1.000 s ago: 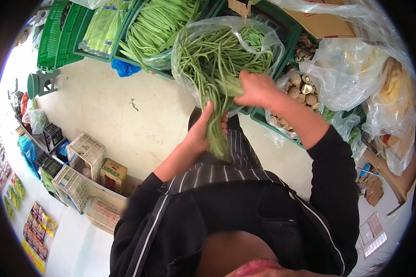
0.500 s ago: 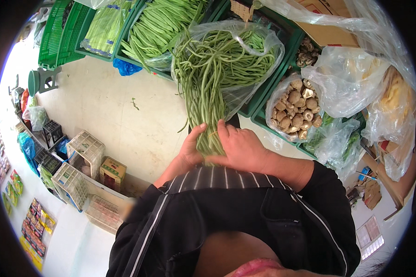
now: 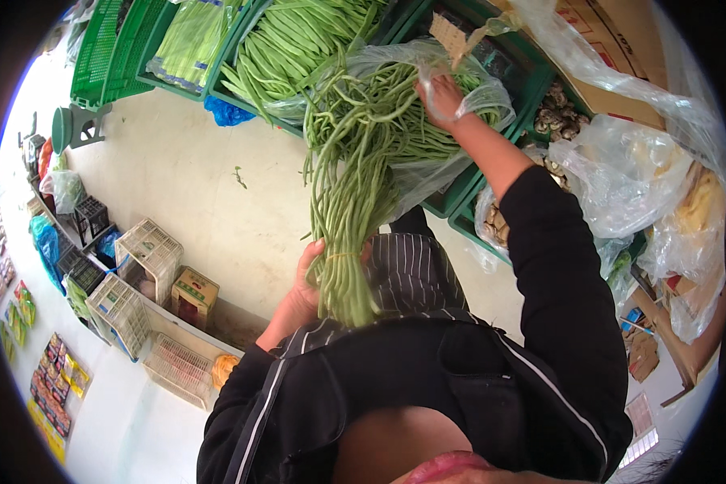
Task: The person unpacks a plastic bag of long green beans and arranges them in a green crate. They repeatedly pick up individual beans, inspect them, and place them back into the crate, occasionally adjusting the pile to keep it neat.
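Note:
A long bundle of green yardlong beans [image 3: 351, 206] hangs down from the crate toward my body. An orange-yellow band circles it near its lower end. My left hand [image 3: 308, 278] is closed round this end from the left side; some of its fingers are hidden behind the beans. The bundle's upper part rests on more beans in a clear plastic bag [image 3: 427, 181]. Farther off, my right hand [image 3: 441, 98] reaches into that bag, its fingers apart over the loose beans. A strip of clear plastic lies across the back of this hand.
Flat green beans [image 3: 302, 48] fill a crate at the far left of the bag. Brown mushrooms [image 3: 496, 222] sit right, partly behind my right sleeve, beside plastic bags [image 3: 621, 161] and a cardboard box [image 3: 613, 64]. Pale crates [image 3: 149, 258] stand on the left.
My right hand has left the bundle's lower end and moved far and right into the bag. My left hand keeps the bundle, which has shifted slightly left; its band is now plainly visible.

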The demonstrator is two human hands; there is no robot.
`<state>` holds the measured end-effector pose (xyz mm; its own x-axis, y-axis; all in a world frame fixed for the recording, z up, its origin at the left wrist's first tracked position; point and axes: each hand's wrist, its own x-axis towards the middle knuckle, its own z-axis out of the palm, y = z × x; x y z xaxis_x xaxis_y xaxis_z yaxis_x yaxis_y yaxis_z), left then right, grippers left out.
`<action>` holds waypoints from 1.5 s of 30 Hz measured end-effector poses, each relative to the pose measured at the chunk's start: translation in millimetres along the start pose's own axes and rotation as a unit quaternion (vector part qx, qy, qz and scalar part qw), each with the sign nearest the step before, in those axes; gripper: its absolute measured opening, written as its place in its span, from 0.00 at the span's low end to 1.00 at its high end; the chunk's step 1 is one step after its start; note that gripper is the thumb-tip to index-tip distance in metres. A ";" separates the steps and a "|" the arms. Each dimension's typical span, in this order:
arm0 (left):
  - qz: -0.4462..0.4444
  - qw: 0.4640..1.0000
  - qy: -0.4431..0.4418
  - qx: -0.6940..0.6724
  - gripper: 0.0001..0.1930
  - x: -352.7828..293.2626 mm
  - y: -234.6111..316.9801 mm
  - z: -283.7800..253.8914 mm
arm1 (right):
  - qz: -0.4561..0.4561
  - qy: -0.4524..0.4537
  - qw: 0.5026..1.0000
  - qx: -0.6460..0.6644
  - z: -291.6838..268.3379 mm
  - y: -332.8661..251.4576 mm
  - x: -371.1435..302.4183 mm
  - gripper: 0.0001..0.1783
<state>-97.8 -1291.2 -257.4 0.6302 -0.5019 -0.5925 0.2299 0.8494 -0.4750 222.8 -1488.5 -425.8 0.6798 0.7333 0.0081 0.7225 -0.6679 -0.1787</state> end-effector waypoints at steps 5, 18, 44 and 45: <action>0.005 1.000 0.001 0.007 0.37 0.3 -0.8 -4.2 | 0.094 -0.174 0.980 0.004 23.5 12.6 27.3 0.20; -0.046 0.992 0.007 0.115 0.34 -17.5 -13.5 51.2 | 0.373 -0.333 0.784 0.369 -207.5 -40.7 -87.5 0.28; 0.005 0.962 -0.065 0.266 0.27 -34.2 -113.0 144.4 | 0.045 -0.136 0.949 0.281 -386.9 -176.0 -196.2 0.41; 0.026 0.961 -0.070 0.268 0.28 -38.3 -118.3 150.5 | 0.045 -0.137 0.956 0.256 -396.0 -172.0 -199.0 0.44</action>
<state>-37.5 -1347.9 -80.6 0.7358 -0.4620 -0.4951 0.5209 0.8533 -0.0223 13.0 -1569.9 -7.0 0.6266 0.7288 -0.2761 0.4591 -0.6315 -0.6249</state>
